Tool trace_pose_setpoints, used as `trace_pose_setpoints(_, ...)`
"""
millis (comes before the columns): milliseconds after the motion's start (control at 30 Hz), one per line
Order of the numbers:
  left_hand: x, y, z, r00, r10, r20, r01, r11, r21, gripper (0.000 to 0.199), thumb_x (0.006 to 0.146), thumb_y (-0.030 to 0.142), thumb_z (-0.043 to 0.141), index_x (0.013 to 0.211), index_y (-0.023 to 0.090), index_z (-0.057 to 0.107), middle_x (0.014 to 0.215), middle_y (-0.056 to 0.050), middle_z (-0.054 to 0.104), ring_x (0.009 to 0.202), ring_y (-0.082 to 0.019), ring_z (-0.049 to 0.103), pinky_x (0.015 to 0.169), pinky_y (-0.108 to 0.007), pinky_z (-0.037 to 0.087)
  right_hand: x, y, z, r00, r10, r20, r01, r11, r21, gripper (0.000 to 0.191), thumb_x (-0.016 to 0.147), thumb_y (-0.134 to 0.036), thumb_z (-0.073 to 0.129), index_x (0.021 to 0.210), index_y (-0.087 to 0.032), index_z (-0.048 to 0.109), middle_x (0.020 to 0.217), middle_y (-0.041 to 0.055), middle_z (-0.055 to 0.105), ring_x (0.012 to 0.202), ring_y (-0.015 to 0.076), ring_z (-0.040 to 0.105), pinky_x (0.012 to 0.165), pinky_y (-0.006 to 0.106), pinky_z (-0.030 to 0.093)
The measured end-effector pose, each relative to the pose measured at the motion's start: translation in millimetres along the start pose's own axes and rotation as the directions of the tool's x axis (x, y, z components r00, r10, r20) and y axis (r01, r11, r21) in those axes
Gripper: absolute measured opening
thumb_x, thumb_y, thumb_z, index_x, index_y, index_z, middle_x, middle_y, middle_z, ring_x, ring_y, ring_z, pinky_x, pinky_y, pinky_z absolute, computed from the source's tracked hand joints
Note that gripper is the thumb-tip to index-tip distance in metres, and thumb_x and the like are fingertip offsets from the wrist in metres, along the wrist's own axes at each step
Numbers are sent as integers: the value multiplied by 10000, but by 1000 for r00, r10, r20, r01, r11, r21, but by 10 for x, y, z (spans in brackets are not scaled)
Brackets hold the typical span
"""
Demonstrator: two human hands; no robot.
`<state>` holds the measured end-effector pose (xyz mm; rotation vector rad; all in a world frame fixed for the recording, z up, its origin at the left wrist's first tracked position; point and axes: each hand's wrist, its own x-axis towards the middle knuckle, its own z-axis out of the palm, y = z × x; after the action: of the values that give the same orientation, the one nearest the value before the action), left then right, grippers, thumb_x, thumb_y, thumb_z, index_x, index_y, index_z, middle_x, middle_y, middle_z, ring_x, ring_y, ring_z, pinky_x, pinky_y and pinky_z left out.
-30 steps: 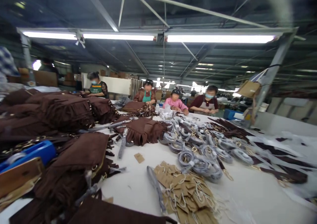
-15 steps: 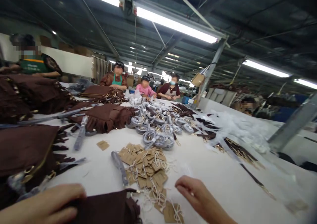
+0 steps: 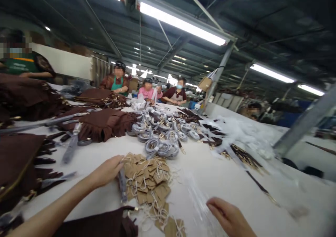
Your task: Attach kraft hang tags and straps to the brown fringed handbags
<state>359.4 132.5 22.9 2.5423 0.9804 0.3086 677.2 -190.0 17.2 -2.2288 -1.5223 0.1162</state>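
Observation:
My left hand reaches over the white table, its fingers closed around the upper end of a plastic-wrapped strap. That strap lies along the left side of a heap of brown paper tags with white strings. To the right of the tags, my right hand is held low with curled fingers. Beside its fingertips lies a clear plastic strip; whether the fingers hold anything is hidden. A dark brown bag lies at the near edge, below my left forearm, partly out of view.
Brown fringed bags pile up on the left. Coiled wrapped straps are heaped beyond the tags. White plastic wrapping and dark straps with gold clasps lie to the right. Several people sit or stand around the far side.
My left hand has left the brown bag and moved forward onto the wrapped strap, which now lies straighter. My right hand has shifted nearer and to the right. The view has turned slightly.

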Motion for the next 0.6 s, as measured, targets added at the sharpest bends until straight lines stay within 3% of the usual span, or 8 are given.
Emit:
trace_pose_setpoints(67,-14,68,-28,995,22,-96,-23,1000,-3,514,881,319,311,1293,129,552,1385,-127,577,1296,-263,508,1130,-390,356,102,-55,-89,998,61,16,-59,994,-95,339,936,-354,369,791,-224,646,710,19,681,676,174,637,643,242,474)
trace_pose_setpoints(167,-24,112,-94,975,0,-220,9,999,36,576,857,343,331,1316,65,543,1409,-175,546,1331,-312,474,1149,-442,334,262,-130,-32,992,122,25,-114,972,-207,303,942,-267,380,808,-216,647,762,17,697,725,168,641,673,249,440)
trace_pose_setpoints(367,-115,174,-105,996,54,-73,-53,998,14,491,838,309,374,1231,161,627,1352,-100,608,1285,-279,525,1126,-390,378,509,-269,245,980,197,37,-174,929,-328,149,863,-147,540,835,-186,682,878,66,720,829,201,655,663,263,373)
trace_pose_setpoints(600,-220,261,-65,992,119,-31,-122,984,-126,470,834,319,431,1213,157,658,1354,-114,615,1281,-309,538,1132,-438,373,658,-206,131,964,250,91,-216,935,-280,154,824,-130,578,718,-176,680,844,95,726,834,240,658,649,281,348)
